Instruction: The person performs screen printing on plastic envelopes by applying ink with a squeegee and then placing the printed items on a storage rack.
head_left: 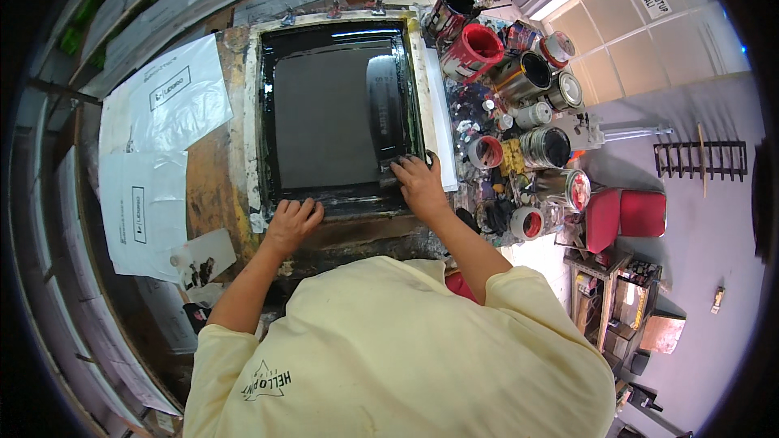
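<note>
In front of me lies a screen printing frame with pale, ink-stained edges. Its grey mesh panel has wet black ink around it, and a glossy dark strip runs down the panel's right side. My left hand has its fingers curled over the frame's near edge, left of the middle. At the near right corner my right hand bends its fingers inside the frame, with the thumb at the outer edge. A small dark piece by those fingertips cannot be made out. White paper shows beneath the frame's right side.
White plastic packages lie on the stained board to the left, near a smeared translucent piece. Crowded along the right are ink cans, including a red tub and an open can. Clamps stand at the frame's far edge.
</note>
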A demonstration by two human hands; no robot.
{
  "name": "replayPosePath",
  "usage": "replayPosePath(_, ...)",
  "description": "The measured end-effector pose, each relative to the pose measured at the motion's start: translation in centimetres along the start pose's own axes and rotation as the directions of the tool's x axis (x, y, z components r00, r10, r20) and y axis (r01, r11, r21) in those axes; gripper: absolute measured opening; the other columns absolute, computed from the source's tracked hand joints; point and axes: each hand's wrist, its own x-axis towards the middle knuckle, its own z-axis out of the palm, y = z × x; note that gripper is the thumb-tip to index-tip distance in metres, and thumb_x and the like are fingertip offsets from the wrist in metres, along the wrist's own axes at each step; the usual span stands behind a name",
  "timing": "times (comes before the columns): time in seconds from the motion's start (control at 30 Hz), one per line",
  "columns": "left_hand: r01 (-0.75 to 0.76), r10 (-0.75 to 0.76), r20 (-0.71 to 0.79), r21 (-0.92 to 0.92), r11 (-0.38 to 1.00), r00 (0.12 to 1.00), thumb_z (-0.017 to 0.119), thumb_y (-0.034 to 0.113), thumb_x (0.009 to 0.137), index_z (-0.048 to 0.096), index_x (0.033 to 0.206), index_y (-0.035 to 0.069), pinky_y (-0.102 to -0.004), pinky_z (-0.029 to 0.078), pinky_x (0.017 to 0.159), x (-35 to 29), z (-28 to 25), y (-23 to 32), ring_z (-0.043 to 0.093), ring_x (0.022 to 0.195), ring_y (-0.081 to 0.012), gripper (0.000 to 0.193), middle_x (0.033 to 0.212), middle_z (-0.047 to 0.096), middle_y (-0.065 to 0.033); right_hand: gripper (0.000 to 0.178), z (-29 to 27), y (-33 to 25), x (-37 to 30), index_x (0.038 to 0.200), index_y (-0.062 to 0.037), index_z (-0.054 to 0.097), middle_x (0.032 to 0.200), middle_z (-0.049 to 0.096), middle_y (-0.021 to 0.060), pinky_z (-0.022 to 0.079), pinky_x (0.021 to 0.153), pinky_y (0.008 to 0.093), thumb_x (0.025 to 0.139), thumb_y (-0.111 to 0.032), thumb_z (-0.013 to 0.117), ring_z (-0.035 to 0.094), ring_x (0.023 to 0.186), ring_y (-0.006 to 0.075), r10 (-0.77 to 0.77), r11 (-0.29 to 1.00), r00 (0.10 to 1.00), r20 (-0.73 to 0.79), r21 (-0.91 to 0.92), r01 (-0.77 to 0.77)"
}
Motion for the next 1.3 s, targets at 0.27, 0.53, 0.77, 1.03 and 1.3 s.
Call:
replayPosePath(0.27,-0.009,0.009,0.049,-0.015,1.0,0.999,0.063,0.018,0.084,0.061,0.126,0.012,-0.0389,0.045,0.081,-0.1,0.3,-0.3,0.056,0.088,-0.0218,0.042,0.12,0.062,-0.0088,0.041,1.3,0.0,0.7,0.13,-0.0091,0.064,0.131,0.063,0.0112,0.029,0.111,0.0663,0.089,-0.007,0.06,0.054,0.129,0.0284,0.017,1.0,1.0,-0.005,-0.016,-0.017)
replayPosePath(0.53,0.007,0.005,0.141,-0.082,0.997,0.99,0.061,0.016,0.084,0.06,0.13,0.012,-0.0394,0.045,0.083,0.4,-0.3,-0.6,0.055,0.089,-0.0217,0.046,0.122,0.061,-0.0087,0.039,2.1,0.9,2.3,0.127,-0.007,0.064,0.128,0.063,0.0119,0.03,0.111,0.0657,0.088,-0.005,0.059,0.054,0.128,0.0292,-0.008,1.0,1.0,0.001,-0.003,0.008)
replayPosePath(0.77,0.025,-0.007,0.166,-0.106,0.994,0.986,0.059,0.016,0.085,0.061,0.129,0.015,-0.0389,0.044,0.079,0.5,-0.1,-0.8,0.054,0.085,-0.0206,0.044,0.12,0.061,-0.0069,0.04,3.1,4.3,10.5,0.127,-0.0068,0.064,0.128,0.063,0.013,0.031,0.111,0.0642,0.087,-0.003,0.059,0.055,0.127,0.03,-0.027,1.0,0.992,-0.123,-0.008,0.026)
replayPosePath(1.03,0.027,-0.008,0.178,-0.106,0.994,0.984,0.059,0.017,0.085,0.062,0.128,0.016,-0.0387,0.043,0.078,0.4,0.0,-0.9,0.053,0.085,-0.0195,0.043,0.121,0.061,-0.0057,0.043,4.5,9.9,23.4,0.124,-0.012,0.066,0.123,0.066,0.0087,0.031,0.11,0.0612,0.083,-0.001,0.065,0.058,0.122,0.0281,-0.072,0.996,0.964,-0.256,-0.077,0.054)
replayPosePath(1.3,0.019,-0.008,0.129,-0.086,0.996,0.992,0.06,0.017,0.085,0.063,0.127,0.015,-0.0393,0.042,0.079,0.6,-0.5,-0.8,0.053,0.086,-0.0203,0.042,0.12,0.062,-0.0061,0.037,0.5,11.5,27.2,0.118,-0.0109,0.068,0.11,0.071,0.0098,0.031,0.109,0.0601,0.083,-0.001,0.062,0.063,0.114,0.0294,-0.003,1.0,1.0,0.004,0.004,0.003)
